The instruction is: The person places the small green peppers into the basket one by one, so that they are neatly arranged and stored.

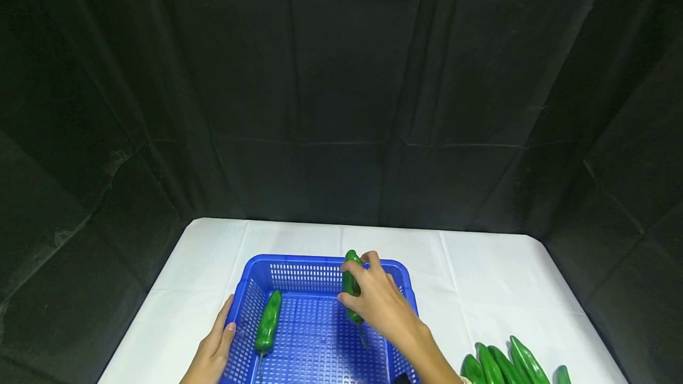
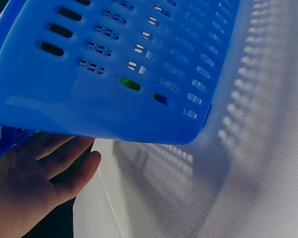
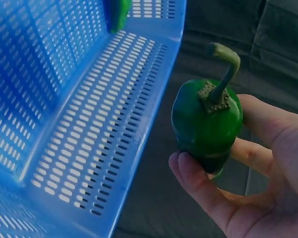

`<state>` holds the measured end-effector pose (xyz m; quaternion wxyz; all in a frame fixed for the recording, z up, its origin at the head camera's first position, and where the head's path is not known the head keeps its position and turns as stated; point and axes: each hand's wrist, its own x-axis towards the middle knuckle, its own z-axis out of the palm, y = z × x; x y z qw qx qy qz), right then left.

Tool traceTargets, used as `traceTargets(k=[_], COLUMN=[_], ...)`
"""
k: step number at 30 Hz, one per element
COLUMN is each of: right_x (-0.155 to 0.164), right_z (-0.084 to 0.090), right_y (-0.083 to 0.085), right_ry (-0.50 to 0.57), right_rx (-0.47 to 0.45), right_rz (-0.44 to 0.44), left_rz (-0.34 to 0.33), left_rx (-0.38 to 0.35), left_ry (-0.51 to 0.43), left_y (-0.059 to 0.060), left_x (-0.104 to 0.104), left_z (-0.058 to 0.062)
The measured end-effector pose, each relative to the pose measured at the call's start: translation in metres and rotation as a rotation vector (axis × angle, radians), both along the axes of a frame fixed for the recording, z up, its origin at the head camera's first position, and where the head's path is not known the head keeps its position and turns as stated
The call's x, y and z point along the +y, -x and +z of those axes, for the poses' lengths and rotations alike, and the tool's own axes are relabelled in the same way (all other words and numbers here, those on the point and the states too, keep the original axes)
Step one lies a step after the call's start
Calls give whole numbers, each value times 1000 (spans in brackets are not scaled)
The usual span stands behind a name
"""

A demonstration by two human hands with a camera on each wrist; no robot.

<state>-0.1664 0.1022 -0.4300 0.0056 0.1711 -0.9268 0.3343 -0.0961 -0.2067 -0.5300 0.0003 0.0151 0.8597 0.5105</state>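
A long green pepper (image 1: pixel 349 284) is pinched between the thumb and fingers of my right hand (image 1: pixel 380 298), above the right part of the blue plastic basket (image 1: pixel 315 258). In the right wrist view this pepper (image 3: pixel 206 116) shows its curved stem and cap, apart from the basket wall (image 3: pixel 97 126). Another green pepper (image 1: pixel 269 322) lies inside the basket along its left side. My left hand (image 1: pixel 212 345) rests against the basket's left outer side. In the left wrist view the left hand (image 2: pixel 39 181) has loosely extended fingers, their tips partly hidden by the basket (image 2: pixel 104 109).
Several green peppers (image 1: pixel 525 360) lie side by side on the white table cover (image 1: pixel 496 277), right of the basket. Dark cloth (image 1: pixel 341 105) hangs behind the table and on both sides. A small black object (image 1: pixel 402 378) shows at the basket's lower right.
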Motion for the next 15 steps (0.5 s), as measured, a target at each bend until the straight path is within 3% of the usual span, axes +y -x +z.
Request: traceTargets(k=[15], right_x=[-30], right_z=[-17], right_y=[-1], right_ry=[-52], right_rx=[-19], right_rz=[81], left_rz=[-10], left_rx=[8], left_ry=[-2], left_y=[-2], left_x=[0], left_z=[0])
